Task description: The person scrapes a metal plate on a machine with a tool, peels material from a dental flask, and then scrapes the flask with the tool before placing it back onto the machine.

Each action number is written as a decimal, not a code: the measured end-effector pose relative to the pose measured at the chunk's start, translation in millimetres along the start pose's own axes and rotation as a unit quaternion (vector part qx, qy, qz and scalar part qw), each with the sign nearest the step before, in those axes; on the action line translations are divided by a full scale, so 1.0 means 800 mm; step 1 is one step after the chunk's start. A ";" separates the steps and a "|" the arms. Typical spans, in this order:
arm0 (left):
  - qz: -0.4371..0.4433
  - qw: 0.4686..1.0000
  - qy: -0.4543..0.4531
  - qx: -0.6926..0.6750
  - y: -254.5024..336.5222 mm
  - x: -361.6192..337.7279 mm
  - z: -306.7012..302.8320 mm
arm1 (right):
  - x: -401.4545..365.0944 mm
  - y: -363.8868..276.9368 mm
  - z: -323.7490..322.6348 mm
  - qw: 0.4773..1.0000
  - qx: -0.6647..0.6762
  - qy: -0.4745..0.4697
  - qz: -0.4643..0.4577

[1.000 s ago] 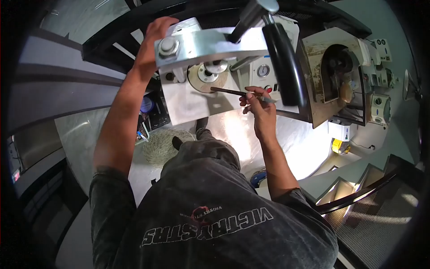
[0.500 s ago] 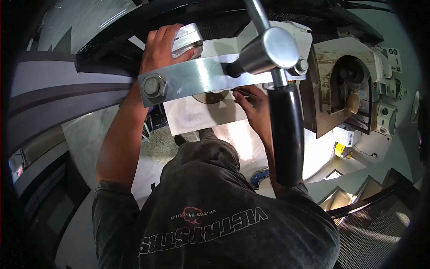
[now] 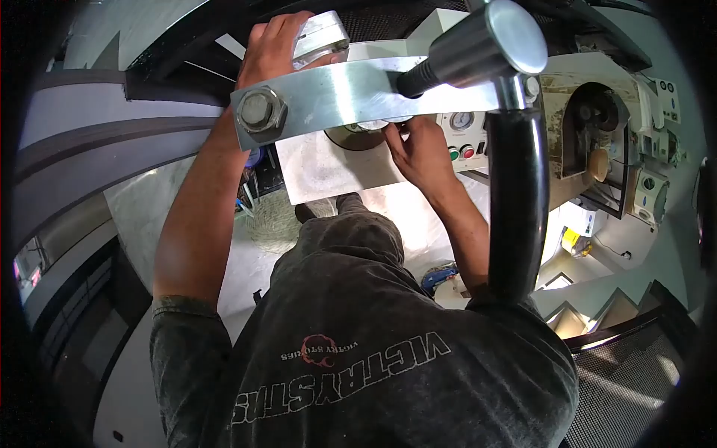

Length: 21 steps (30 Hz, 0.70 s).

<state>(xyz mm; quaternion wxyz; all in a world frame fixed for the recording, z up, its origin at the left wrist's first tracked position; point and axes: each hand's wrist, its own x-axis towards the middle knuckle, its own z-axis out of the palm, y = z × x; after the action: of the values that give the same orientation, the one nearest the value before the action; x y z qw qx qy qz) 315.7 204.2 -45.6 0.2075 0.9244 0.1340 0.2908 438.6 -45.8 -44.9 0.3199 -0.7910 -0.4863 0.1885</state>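
At the upper left, my left hand [image 3: 270, 51] is closed around a silver metal block [image 3: 321, 39], its fingers over the far side. My right hand [image 3: 424, 153] is under a curved steel bar [image 3: 340, 93], at the right edge of a round metal plate [image 3: 352, 139]. Its thumb and fingers are bent together, and whatever they pinch is hidden. The bar covers part of the plate and of my right fingertips. The plate sits on a pale machine top [image 3: 317, 168].
A thick lever with a black grip [image 3: 517, 201] hangs in front, right of my right hand. A large bolt [image 3: 258, 109] stands on the bar's left end. Behind are a dial gauge [image 3: 461, 120] and green and red buttons [image 3: 467, 152]. A dirty machine housing [image 3: 556, 142] stands at right.
The view has shifted, so the bar and lever appear higher and further right. My right hand has come nearer the bar, its fingers now more curled. The left hand still holds the block.
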 end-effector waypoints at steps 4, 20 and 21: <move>0.061 0.997 -0.025 0.035 -0.032 0.000 0.009 | -0.005 0.001 -0.001 0.999 -0.011 0.037 -0.010; 0.027 0.997 -0.052 0.041 -0.038 -0.004 0.009 | 0.027 0.069 0.059 0.958 0.278 -0.064 -0.024; 0.027 0.997 -0.051 0.041 -0.035 -0.003 0.007 | 0.030 0.063 0.057 0.958 0.278 -0.064 -0.025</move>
<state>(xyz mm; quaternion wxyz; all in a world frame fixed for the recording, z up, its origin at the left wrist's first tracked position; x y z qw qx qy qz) 313.3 226.1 -64.2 0.1679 0.9490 0.1099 0.2432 454.6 -26.4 -112.4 0.4999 -0.6449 -0.4536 0.3585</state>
